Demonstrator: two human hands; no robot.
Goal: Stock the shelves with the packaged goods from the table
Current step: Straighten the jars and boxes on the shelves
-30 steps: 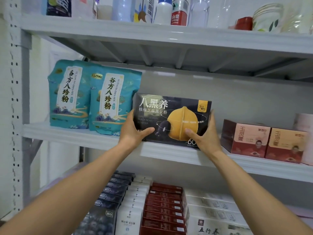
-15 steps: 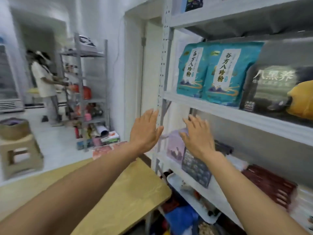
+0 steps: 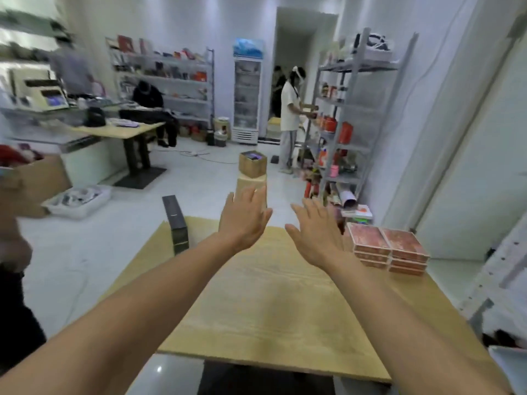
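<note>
Ahead, wooden table [image 3: 271,303]; red boxes [image 3: 390,249] stacked far-right corner.

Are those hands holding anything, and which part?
Nothing. The left hand and right hand are both open and empty above the table; the red boxes sit untouched.

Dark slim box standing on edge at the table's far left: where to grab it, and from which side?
Probably from above, across the two broad long faces of the dark box, about mid-length. It stands on a narrow edge, so its thin top fits between thumb and fingers, and both broad faces look free. The left hand is open and nearer.
</note>
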